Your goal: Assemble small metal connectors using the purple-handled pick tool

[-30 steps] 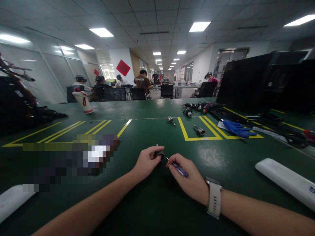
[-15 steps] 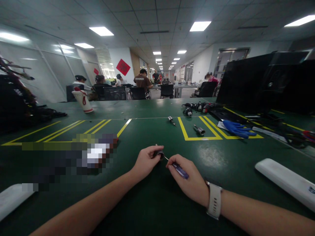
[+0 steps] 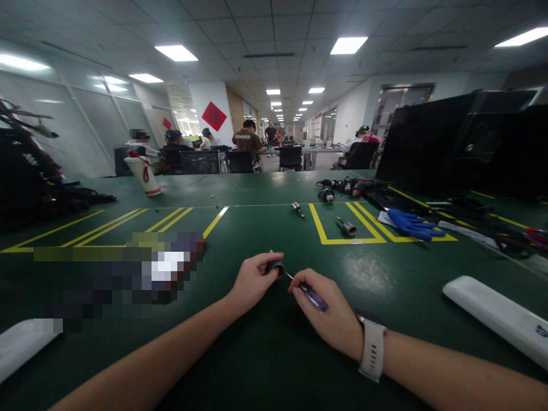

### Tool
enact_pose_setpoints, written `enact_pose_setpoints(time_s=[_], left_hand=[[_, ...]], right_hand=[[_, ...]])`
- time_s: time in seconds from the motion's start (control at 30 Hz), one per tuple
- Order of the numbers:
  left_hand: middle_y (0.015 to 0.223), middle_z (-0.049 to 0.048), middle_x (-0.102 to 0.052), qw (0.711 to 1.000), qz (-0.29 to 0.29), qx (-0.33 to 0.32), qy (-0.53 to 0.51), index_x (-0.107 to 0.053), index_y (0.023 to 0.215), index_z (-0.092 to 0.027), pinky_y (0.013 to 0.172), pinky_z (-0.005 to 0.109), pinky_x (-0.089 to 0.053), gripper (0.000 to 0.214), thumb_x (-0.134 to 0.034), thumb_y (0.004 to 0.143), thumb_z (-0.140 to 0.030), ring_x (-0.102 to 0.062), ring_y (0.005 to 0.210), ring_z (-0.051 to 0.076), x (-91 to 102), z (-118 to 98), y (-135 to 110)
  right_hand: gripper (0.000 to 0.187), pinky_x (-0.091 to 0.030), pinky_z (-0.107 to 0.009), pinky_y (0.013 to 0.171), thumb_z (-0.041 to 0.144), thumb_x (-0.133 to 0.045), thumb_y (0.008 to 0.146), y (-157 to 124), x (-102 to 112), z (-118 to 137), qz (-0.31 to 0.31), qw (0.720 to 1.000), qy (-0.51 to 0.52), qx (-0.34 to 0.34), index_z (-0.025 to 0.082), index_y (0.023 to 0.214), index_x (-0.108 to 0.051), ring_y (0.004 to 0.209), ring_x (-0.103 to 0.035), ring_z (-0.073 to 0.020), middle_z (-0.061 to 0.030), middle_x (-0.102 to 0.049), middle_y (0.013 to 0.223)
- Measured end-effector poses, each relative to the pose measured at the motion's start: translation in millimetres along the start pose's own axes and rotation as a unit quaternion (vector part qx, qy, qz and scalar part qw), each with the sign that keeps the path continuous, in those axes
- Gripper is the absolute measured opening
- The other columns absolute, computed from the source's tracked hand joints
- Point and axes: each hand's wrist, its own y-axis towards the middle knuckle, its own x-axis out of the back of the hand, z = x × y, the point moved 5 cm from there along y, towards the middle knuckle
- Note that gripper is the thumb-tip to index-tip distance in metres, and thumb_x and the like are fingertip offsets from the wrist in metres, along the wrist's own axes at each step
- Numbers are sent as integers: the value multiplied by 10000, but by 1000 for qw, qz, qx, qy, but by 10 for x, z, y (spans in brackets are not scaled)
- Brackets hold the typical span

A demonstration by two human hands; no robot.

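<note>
The relation that matters lies between your two hands: the cup-shaped metal part (image 3: 278,269) sits just ahead and to the left of your right fingers, with the shaft of the purple-handled screwdriver (image 3: 315,299) pointing at its open mouth. The screwdriver's long axis slants from its butt, near you on the right, up to its tip, farther off on the left. The part's mouth faces right and towards you, roughly along that line, though most of its body is hidden in your grasp, so its own axis is harder to judge. Whether the tip is inside the mouth or only at its rim, you cannot tell from here. Your left hand (image 3: 252,285) has the part, pinched between thumb and fingers, with a thin pin showing just above the fingertips. Your right hand (image 3: 333,313) grasps the screwdriver handle much like a pen, fingers closed around it near the shaft. Both forearms reach in from the lower corners and converge over the green surface (image 3: 274,359); the right wrist wears a watch (image 3: 373,349). Beyond your right hand, a similar metal piece (image 3: 347,228) lies inside the yellow tape outline (image 3: 355,242), and a smaller one (image 3: 298,210) lies just left of that outline.
</note>
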Motion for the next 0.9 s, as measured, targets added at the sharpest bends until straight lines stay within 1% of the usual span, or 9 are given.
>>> enact_pose_setpoints(time_s=[0.2,0.4,0.5,0.67,0.77,0.9], left_hand=[[1066,87,-676,1000,-7,3,-6,-672,979,-152,856,388,-507,352,-585,643,-94,-649,930,217,1,9,1],[1067,90,-677,1000,-14,9,-12,-677,948,-146,863,400,-504,326,-569,644,-96,-650,935,225,0,-18,0],[1101,89,-662,1000,-2,16,-24,-670,967,-153,860,404,-506,353,-566,638,-79,-648,940,225,-3,-30,0],[1140,93,-640,999,18,21,-40,-661,991,-153,913,418,-469,400,-567,618,-42,-626,988,227,-5,-32,5],[1139,90,-641,999,25,20,-38,-659,994,-155,939,429,-447,413,-554,614,-31,-620,1000,224,-18,-40,-3],[1154,81,-634,999,32,19,-25,-652,1004,-164,945,433,-444,437,-537,608,-21,-610,1020,219,-32,-62,-16]], right_hand=[[85,-420,-276,678,147,-468,841,2,-5,6,0,1000,0,2,201,840,-533,749,-555,-142,1,-585,807],[81,-417,-278,684,146,-474,838,-2,4,5,-3,1000,-4,9,198,844,-536,756,-557,-144,-2,-588,809],[74,-419,-272,679,157,-478,840,3,11,0,-5,1000,14,9,197,837,-540,749,-557,-140,-3,-592,810],[70,-418,-267,659,166,-488,835,20,9,-3,7,999,39,-8,191,822,-552,722,-559,-138,-1,-599,783],[70,-419,-269,659,166,-489,834,24,11,3,17,999,40,-17,187,822,-555,727,-560,-139,-2,-599,785],[74,-422,-274,662,168,-478,843,27,16,-4,15,999,34,-18,191,834,-548,735,-555,-141,-1,-592,801]])
